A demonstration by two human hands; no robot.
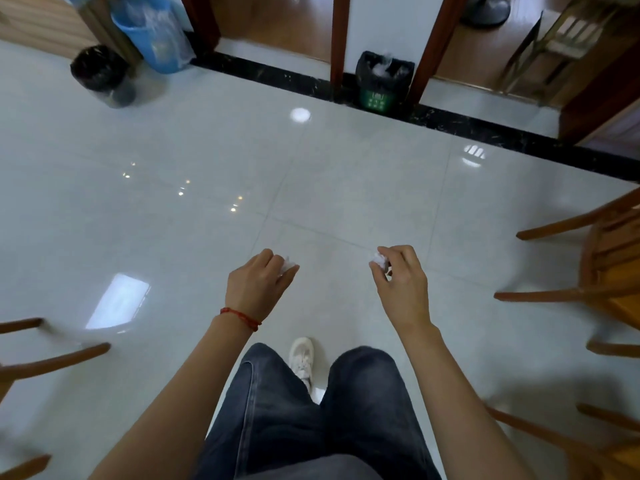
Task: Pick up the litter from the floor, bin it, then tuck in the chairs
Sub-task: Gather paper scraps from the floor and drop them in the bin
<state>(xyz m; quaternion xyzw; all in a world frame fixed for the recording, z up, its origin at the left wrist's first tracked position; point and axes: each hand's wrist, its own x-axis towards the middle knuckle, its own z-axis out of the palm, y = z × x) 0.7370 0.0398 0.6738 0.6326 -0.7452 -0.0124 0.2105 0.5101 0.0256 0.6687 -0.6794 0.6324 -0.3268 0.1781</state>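
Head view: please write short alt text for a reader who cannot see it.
A person's left hand and right hand each hold a crumpled white paper ball above a glossy tiled floor. A small green bin stands ahead; wooden chairs flank them.

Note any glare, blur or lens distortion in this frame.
Head view: ceiling lights and a window glare off the glossy floor; chair legs at the left edge are motion-smeared; the dark threshold strip bows from wide-angle distortion; both hands stay fairly sharp.
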